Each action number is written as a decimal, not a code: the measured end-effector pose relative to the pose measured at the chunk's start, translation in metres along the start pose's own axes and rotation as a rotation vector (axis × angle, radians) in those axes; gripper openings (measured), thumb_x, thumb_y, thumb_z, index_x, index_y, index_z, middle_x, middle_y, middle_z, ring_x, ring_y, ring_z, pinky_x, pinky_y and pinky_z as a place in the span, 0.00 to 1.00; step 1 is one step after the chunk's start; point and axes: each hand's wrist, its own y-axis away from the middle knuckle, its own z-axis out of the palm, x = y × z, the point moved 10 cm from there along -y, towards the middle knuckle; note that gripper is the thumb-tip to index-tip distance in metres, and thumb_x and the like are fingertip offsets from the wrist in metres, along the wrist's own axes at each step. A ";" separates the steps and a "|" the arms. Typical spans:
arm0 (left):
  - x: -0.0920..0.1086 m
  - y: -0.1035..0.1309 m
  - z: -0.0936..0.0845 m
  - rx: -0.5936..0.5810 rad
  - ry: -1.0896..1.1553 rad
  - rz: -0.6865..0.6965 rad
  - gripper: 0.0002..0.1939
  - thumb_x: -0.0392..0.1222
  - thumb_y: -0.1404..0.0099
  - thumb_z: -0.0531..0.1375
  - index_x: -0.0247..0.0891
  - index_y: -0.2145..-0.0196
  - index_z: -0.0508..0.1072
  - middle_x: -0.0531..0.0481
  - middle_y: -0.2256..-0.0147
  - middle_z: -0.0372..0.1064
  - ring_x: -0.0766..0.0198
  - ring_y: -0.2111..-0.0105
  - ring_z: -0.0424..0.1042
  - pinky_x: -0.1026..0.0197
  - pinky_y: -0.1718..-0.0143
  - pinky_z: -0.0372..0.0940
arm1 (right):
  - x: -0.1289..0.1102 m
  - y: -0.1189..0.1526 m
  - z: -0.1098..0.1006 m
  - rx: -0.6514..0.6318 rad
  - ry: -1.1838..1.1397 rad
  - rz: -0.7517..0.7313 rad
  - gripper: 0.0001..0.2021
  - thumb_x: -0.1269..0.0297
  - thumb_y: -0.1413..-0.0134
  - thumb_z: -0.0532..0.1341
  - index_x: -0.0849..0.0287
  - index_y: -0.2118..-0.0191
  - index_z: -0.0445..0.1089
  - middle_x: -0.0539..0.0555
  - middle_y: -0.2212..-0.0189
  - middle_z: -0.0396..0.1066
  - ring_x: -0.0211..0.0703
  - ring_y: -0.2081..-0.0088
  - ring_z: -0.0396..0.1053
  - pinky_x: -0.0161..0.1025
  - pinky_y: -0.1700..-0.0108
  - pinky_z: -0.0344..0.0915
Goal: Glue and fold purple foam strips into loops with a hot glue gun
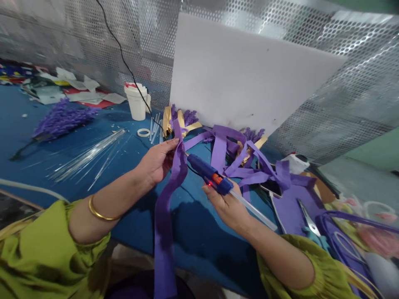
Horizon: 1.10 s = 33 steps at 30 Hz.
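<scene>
Left hand [156, 164]: pinching a long, flat purple strip [163, 232] near its upper end.
Right hand [227, 207]: wrapped around a dark-blue plastic glue gun [201, 165] with a red light lit; a translucent glue stick [254, 211] juts from its back.
Purple strip: between the hands at its top, the rest hanging down past the front edge of the blue tabletop [202, 232].
Nozzle [186, 153]: pointed at the strip just below the pinch; whether it touches, I can't quite tell.
Behind the hands: tangled purple strips [220, 149].
Left side: a bunch of purple flower sprigs [65, 118], thin clear strands [90, 155], a white cup [136, 104], and a white tape ring [144, 136] just beside some translucent sticks [155, 131].
Right side: teal-handled scissors [308, 218] on a purple sheet [288, 207].
Back: a white board [249, 74] against perforated metal [149, 45].
</scene>
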 end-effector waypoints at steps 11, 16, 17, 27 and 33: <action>0.003 -0.001 -0.001 0.005 -0.001 0.013 0.06 0.33 0.33 0.62 0.33 0.70 0.76 0.51 0.77 0.74 0.69 0.81 0.71 0.66 0.75 0.69 | -0.001 0.000 0.001 -0.005 -0.033 0.002 0.24 0.41 0.37 0.54 0.55 0.75 0.62 0.47 0.81 0.62 0.37 0.78 0.60 0.36 0.73 0.56; 0.004 -0.001 -0.001 0.013 0.003 0.013 0.08 0.33 0.31 0.60 0.33 0.69 0.76 0.51 0.78 0.74 0.69 0.81 0.71 0.67 0.78 0.67 | -0.003 -0.001 0.000 -0.006 -0.033 -0.009 0.24 0.41 0.37 0.53 0.55 0.75 0.62 0.48 0.81 0.62 0.37 0.78 0.59 0.36 0.73 0.54; 0.004 -0.001 -0.002 0.015 0.007 0.012 0.09 0.33 0.31 0.59 0.33 0.69 0.75 0.51 0.78 0.74 0.68 0.81 0.71 0.67 0.78 0.66 | -0.003 -0.001 0.001 -0.007 -0.034 -0.009 0.24 0.41 0.37 0.53 0.55 0.75 0.62 0.48 0.81 0.61 0.37 0.78 0.59 0.36 0.73 0.54; 0.006 -0.002 -0.001 0.007 0.000 0.024 0.07 0.33 0.32 0.60 0.34 0.68 0.77 0.51 0.76 0.75 0.67 0.80 0.72 0.65 0.74 0.68 | -0.003 0.000 0.003 -0.022 -0.071 -0.011 0.23 0.43 0.37 0.55 0.55 0.76 0.58 0.47 0.81 0.58 0.36 0.79 0.55 0.35 0.75 0.51; 0.007 -0.006 -0.003 -0.018 -0.017 0.040 0.06 0.35 0.32 0.60 0.35 0.66 0.77 0.51 0.74 0.76 0.67 0.79 0.72 0.62 0.70 0.71 | -0.002 0.000 0.004 -0.025 -0.068 -0.012 0.24 0.41 0.37 0.54 0.55 0.75 0.59 0.48 0.80 0.59 0.37 0.78 0.56 0.36 0.74 0.52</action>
